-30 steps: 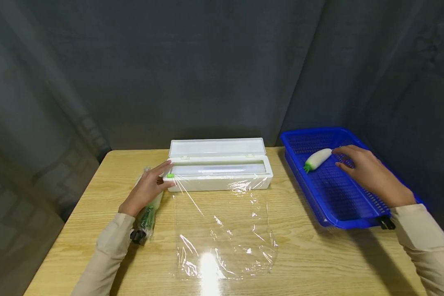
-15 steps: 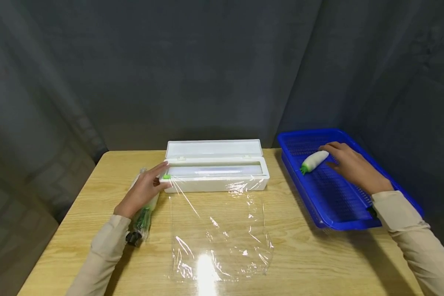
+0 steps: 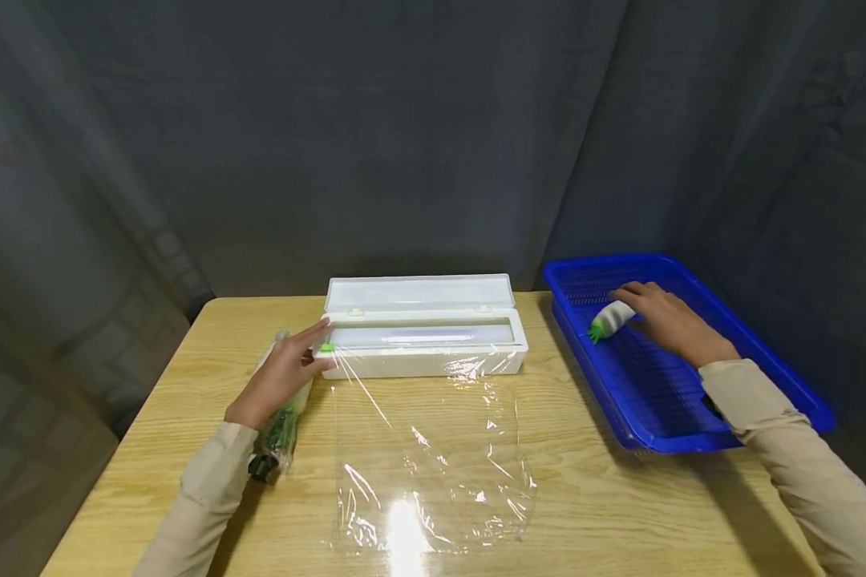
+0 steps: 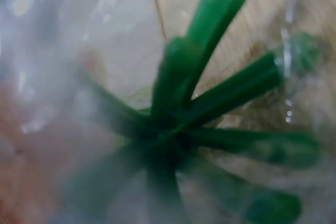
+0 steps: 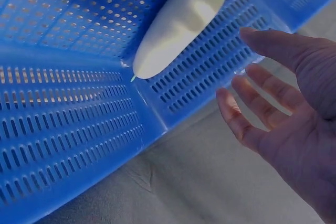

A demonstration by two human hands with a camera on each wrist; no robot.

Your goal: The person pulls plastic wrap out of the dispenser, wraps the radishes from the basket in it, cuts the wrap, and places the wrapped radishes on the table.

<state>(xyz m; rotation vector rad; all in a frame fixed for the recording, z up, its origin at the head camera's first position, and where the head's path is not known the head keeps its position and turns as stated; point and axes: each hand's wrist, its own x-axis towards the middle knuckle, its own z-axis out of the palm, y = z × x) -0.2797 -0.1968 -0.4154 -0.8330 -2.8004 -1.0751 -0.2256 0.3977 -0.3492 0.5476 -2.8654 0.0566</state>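
Note:
My left hand [image 3: 281, 369] holds the left end of a white cling film dispenser [image 3: 426, 362], thumb at its front and fingers at the top edge. Its lid [image 3: 418, 294] stands up, and a sheet of clear film [image 3: 433, 465] runs from it over the table. Under my left forearm lies a film-wrapped white radish [image 3: 281, 433]; its green stalks [image 4: 220, 98] fill the left wrist view. My right hand [image 3: 667, 320] reaches over a bare white radish [image 3: 613, 319] in a blue basket [image 3: 653, 445]. In the right wrist view the fingers are spread, apart from the radish [image 5: 178, 27].
The wooden table [image 3: 577, 513] ends at a dark curtain [image 3: 404, 144] behind. The blue basket stands at the right, its rim raised above the table. A small green piece [image 3: 326, 348] sits at the dispenser's left front edge.
My right hand has moved left inside the basket, from beside the radish's tip to over its white end. The left hand keeps its place on the dispenser.

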